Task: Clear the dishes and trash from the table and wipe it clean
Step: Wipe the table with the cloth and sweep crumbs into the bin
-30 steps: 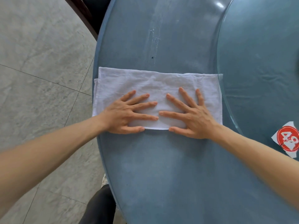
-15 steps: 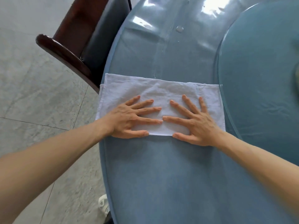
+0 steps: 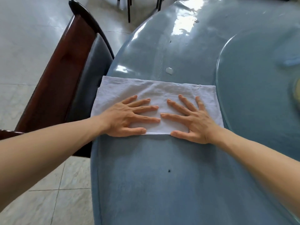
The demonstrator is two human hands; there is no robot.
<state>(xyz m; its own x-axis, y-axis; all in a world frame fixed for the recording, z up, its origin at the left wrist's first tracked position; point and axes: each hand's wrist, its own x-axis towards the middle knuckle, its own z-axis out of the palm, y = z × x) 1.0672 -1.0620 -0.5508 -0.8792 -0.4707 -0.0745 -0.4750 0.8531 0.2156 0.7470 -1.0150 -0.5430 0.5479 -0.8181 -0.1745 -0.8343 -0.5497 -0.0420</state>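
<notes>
A white folded cloth [image 3: 154,93] lies flat across the blue table [image 3: 162,184], reaching from the table's left edge to the rim of the glass turntable [image 3: 253,98]. My left hand [image 3: 126,117] presses flat on the cloth's near left part, fingers straight and spread. My right hand [image 3: 193,119] presses flat on its near right part, fingers spread too. Just beyond the cloth's far edge sits a small clear scrap or droplet [image 3: 169,70]. A dark speck [image 3: 169,171] lies on the table nearer to me.
A dark wooden chair [image 3: 68,75] with a black padded back stands against the table's left edge. More chair legs [image 3: 129,8] show at the far end. A blurred yellowish thing [image 3: 296,93] sits on the turntable at the right edge. Pale tiled floor lies to the left.
Both hands have pushed the cloth forward along the table's edge, up alongside the chair. The red numbered tag seen a second ago has left the view.
</notes>
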